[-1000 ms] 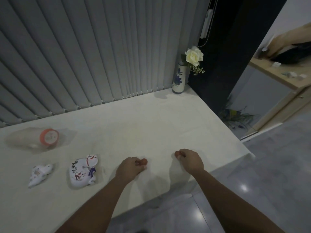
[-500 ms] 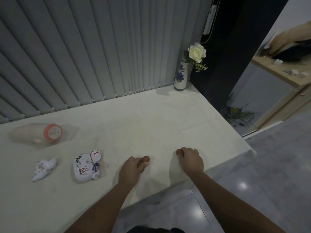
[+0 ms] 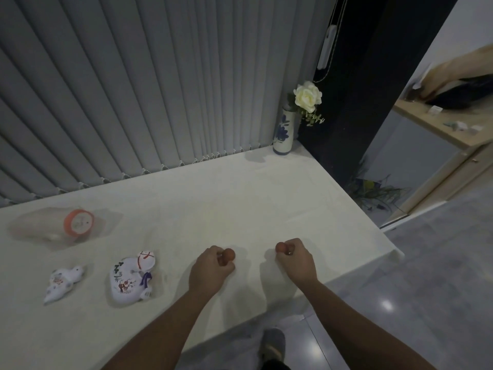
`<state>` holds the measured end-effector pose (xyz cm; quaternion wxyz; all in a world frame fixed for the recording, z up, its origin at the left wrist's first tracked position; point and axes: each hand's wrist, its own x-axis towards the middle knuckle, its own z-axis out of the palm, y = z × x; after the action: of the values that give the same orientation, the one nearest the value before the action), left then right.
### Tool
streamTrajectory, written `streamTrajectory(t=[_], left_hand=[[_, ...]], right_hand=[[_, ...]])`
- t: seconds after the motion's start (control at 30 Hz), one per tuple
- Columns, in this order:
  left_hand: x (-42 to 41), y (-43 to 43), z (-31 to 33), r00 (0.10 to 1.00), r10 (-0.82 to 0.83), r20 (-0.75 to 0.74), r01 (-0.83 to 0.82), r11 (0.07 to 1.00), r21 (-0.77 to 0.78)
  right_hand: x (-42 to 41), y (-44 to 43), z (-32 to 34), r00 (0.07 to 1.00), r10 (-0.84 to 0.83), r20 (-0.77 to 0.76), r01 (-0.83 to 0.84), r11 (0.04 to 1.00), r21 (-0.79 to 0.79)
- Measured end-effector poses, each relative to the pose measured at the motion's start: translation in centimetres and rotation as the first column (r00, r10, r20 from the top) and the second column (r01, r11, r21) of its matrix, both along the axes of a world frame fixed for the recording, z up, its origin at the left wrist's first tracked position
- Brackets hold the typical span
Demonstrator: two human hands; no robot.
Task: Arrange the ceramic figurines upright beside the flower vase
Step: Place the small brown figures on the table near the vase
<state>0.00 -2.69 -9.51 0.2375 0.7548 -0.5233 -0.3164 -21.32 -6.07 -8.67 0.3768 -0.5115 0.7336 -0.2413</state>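
Grey vertical blinds (image 3: 149,84) hung behind the white table (image 3: 240,198); a clear bag with an orange-rimmed disc (image 3: 79,222) lay far left.

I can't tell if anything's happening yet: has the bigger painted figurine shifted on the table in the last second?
No. The bigger figurine lies flat just right of the small figurine and below the orange-capped item, as before; only the camera shifted.

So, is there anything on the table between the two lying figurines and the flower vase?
Nothing visible. The table is bare between the larger figurine, the smaller figurine and the flower vase.
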Motion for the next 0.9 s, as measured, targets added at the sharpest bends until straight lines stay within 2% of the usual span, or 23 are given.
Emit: streamTrajectory(t=[0.1,0.2,0.4,0.6,0.9], left_hand=[[-0.7,-1.6,0.6,0.998,-0.01,-0.059,0.01,1.0,-0.012],[-1.7,-3.7,0.9,0.991,-0.013,-0.136,0.011,1.0,-0.017],[-4.7,-8.3,1.4,0.98,-0.079,-0.183,0.076,0.997,-0.021],[-8.2,-13.0,1.9,0.968,-0.175,-0.179,0.175,0.984,-0.016],[-11.3,-19.0,1.2,0.947,-0.124,-0.297,0.127,0.992,-0.008]], right_hand=[[-0.4,-1.2,0.8,0.986,-0.056,0.156,0.058,0.998,-0.01],[-0.8,-2.9,1.1,0.967,-0.091,0.236,0.094,0.996,-0.002],[-2.2,-6.3,0.4,0.955,-0.077,0.285,0.079,0.997,0.004],[-4.2,-10.2,0.7,0.98,0.024,0.198,-0.011,0.997,-0.07],[-7.0,-15.0,-0.1,0.984,0.18,0.019,-0.174,0.968,-0.18]])
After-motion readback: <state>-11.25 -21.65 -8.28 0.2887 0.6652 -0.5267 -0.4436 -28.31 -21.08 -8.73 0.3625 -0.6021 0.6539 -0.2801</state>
